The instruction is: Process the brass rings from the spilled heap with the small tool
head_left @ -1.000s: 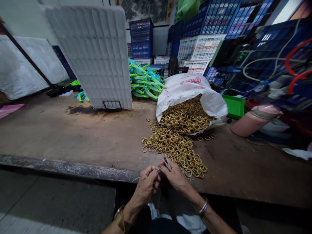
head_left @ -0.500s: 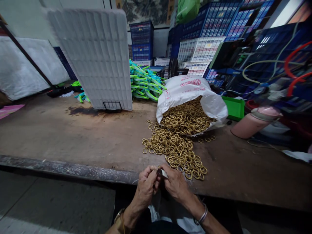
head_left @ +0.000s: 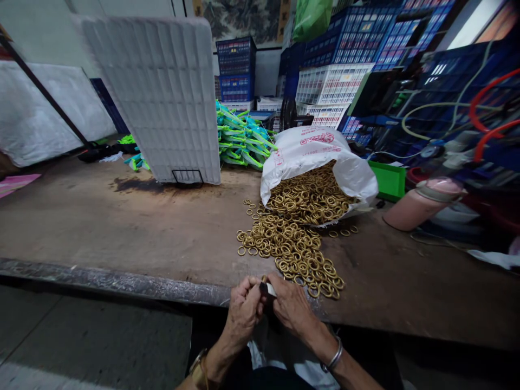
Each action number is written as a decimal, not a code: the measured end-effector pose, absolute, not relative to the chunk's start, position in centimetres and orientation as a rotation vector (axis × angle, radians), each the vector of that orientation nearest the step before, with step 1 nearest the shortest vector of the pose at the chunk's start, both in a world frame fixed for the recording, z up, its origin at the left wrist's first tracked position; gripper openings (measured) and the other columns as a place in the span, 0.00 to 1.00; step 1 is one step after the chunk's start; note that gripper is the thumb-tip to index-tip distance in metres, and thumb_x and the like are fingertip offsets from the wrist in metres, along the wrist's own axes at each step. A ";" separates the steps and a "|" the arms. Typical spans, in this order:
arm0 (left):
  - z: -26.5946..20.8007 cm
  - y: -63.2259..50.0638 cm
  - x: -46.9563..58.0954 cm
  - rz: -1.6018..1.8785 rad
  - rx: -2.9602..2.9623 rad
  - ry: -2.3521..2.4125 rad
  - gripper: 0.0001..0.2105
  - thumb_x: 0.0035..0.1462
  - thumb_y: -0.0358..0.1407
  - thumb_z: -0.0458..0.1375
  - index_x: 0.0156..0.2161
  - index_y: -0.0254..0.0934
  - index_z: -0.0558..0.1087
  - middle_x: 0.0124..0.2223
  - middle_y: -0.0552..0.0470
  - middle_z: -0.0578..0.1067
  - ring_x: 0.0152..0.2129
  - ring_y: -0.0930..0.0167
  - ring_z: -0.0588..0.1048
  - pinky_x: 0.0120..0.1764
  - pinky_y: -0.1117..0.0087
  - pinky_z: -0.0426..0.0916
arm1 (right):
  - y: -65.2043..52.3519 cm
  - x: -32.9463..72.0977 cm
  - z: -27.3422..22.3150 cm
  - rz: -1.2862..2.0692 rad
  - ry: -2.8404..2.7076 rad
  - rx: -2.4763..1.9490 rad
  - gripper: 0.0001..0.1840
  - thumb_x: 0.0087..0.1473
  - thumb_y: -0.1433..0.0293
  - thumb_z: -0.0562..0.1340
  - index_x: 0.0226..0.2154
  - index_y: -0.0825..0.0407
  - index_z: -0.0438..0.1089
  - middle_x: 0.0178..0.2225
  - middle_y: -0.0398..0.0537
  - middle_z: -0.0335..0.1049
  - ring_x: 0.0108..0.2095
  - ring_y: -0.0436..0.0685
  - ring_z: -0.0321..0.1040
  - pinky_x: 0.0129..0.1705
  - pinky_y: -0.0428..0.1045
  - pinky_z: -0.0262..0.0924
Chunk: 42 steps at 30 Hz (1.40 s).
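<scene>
My left hand (head_left: 242, 304) and my right hand (head_left: 291, 302) meet at the table's front edge, both with curled fingers. A small dark-and-white piece (head_left: 268, 291) shows between the thumbs, against my right thumb; its kind is unclear. Just above it, a sliver of a gold-coloured ring (head_left: 264, 278) peeks out at the fingertips, mostly hidden by them. Right beyond my hands lies a heap of gold-coloured rings (head_left: 290, 241). It spills from the mouth of a white woven sack (head_left: 312, 142) with red print, which lies on its side.
A tall white ribbed panel (head_left: 162, 97) stands on the brown table (head_left: 101, 227). Behind it are green and blue plastic pieces (head_left: 244, 138). To the right are a pink bottle (head_left: 424, 203), a green tray (head_left: 388, 181) and hoses. Stacked blue and white crates (head_left: 333, 81) fill the back.
The dark-and-white piece between my thumbs has shifted slightly left and tilted, showing more of its dark part. My hands stay close together in nearly the same place.
</scene>
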<state>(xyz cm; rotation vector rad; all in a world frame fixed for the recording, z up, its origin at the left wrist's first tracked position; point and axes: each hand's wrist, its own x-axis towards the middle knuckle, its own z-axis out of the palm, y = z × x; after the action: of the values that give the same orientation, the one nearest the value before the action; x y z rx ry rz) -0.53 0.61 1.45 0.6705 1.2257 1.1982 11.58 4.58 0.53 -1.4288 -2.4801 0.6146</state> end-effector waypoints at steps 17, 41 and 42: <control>0.3 0.1 -1.9 1.191 0.212 0.806 0.14 0.48 0.42 0.57 0.25 0.33 0.62 0.26 0.52 0.69 0.12 0.83 0.61 0.13 0.82 0.46 | 10.2 10.3 0.7 0.151 -2.408 -1.653 0.21 0.46 0.78 0.50 0.44 0.50 0.59 0.38 0.47 0.66 0.32 0.53 0.65 0.29 0.46 0.49; -0.8 1.5 -2.0 1.188 0.133 0.832 0.15 0.41 0.41 0.62 0.27 0.35 0.60 0.19 0.60 0.64 0.09 0.84 0.56 0.13 0.81 0.40 | 12.1 9.3 0.0 0.176 -2.370 -1.645 0.12 0.45 0.78 0.51 0.32 0.49 0.64 0.29 0.44 0.69 0.27 0.50 0.63 0.26 0.45 0.42; -0.7 1.6 -2.0 1.201 0.178 0.865 0.15 0.42 0.42 0.61 0.29 0.36 0.61 0.20 0.60 0.64 0.09 0.84 0.57 0.13 0.81 0.40 | 12.1 9.6 0.0 0.201 -2.343 -1.651 0.12 0.46 0.78 0.51 0.32 0.50 0.64 0.27 0.44 0.68 0.27 0.50 0.63 0.26 0.45 0.42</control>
<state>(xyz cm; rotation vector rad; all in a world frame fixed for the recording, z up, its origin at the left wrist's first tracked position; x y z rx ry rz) -2.03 1.55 -0.67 0.1780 0.8646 1.2015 9.56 12.15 0.03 -1.6507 -2.3429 0.2009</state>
